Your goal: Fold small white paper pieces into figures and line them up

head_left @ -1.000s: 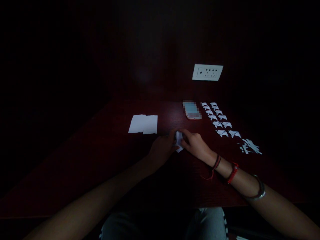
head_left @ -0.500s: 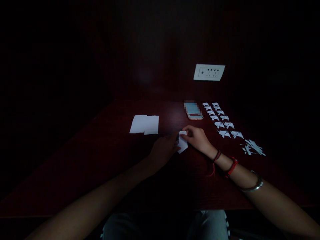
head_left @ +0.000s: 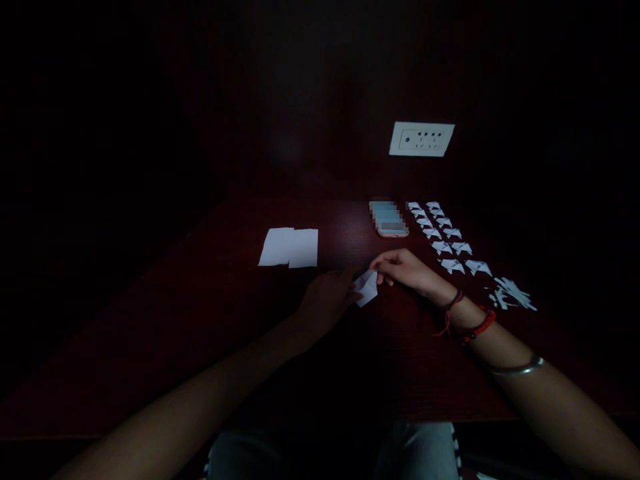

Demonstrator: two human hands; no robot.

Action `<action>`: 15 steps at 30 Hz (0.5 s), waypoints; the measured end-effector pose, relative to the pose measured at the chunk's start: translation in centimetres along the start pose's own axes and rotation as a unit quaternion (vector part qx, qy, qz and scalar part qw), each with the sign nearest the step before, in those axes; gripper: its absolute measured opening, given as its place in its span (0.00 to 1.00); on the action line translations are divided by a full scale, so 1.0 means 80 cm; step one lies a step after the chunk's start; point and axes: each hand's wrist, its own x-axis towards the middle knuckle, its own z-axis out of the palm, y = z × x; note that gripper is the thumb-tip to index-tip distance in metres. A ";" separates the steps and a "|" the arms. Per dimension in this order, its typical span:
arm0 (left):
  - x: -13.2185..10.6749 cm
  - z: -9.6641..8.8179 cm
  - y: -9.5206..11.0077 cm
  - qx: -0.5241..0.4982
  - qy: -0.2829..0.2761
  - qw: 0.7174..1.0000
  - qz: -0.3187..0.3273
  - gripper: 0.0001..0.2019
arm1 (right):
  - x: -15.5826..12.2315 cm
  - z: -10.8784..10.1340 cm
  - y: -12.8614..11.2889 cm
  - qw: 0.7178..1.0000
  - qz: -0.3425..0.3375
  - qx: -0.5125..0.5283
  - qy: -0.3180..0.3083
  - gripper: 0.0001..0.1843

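Observation:
A small white folded paper piece (head_left: 367,287) lies at the middle of the dark red table (head_left: 210,320). My left hand (head_left: 327,300) is closed, with its fingertips pinching the paper's left edge. From the right, my right hand (head_left: 405,268) pinches the paper's upper corner with thumb and forefinger. Red cords and a metal bangle are on my right wrist and forearm. The scene is very dim.
Two white paper sheets (head_left: 289,247) lie to the far left of my hands. A phone (head_left: 389,219) lies beyond them. Two rows of several small folded paper figures (head_left: 445,237) run to the right, ending at a pile of paper scraps (head_left: 513,293). A wall socket (head_left: 421,139) sits behind.
My right hand has shifted right and uncovered the paper, which now shows more fully between the two hands. My left hand has stayed nearly still.

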 end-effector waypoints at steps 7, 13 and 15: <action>0.001 -0.001 0.002 0.015 -0.011 1.000 0.000 0.21 | -0.001 0.009 -0.005 0.964 -0.082 -0.232 0.100 0.10; 0.001 -0.006 0.008 0.038 -0.020 0.999 -0.009 0.17 | 0.033 -0.011 -0.027 0.950 -0.053 -0.281 -0.122 0.09; 0.001 -0.009 0.011 0.054 -0.026 0.998 -0.020 0.16 | 0.049 -0.015 -0.042 0.936 -0.019 -0.281 -0.210 0.10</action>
